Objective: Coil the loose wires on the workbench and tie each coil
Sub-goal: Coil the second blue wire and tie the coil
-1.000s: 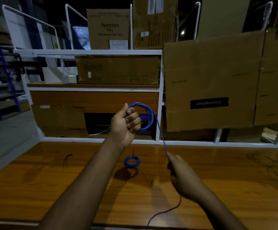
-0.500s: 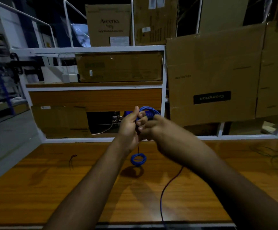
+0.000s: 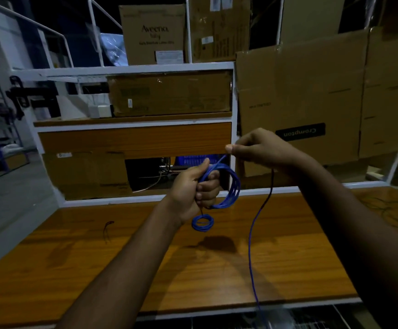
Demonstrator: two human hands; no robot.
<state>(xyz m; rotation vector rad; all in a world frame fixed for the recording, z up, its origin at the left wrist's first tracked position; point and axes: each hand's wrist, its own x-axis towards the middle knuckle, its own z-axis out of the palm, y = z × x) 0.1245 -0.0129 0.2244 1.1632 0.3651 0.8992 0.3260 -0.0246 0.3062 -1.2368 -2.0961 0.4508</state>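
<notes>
Our left hand (image 3: 194, 186) still grips the coil (image 3: 228, 186) while our right hand (image 3: 262, 148), having just left it, pinches the wire (image 3: 251, 233) for another loop.

**Blue wire half-coiled above the worktop**

The left hand (image 3: 194, 186) grips a coil of thin blue plastic-coated wire (image 3: 231, 186), its loops hanging to the right of the fist. Above and to the right of that coil, the right hand (image 3: 262, 148) pinches the same wire between thumb and fingers (image 3: 230, 147); from this hand the loose tail of the wire (image 3: 251, 245) drops across the glossy brown wooden worktop (image 3: 74, 269) and over its near edge. Just below the held coil, a small finished blue wire coil (image 3: 202, 223) lies flat on the worktop. Well left of the coil lies a short dark wire scrap (image 3: 107, 230). Behind it, a tan cardboard box with a black label (image 3: 300, 103) leans against the white metal shelf frame (image 3: 233, 115).
</notes>
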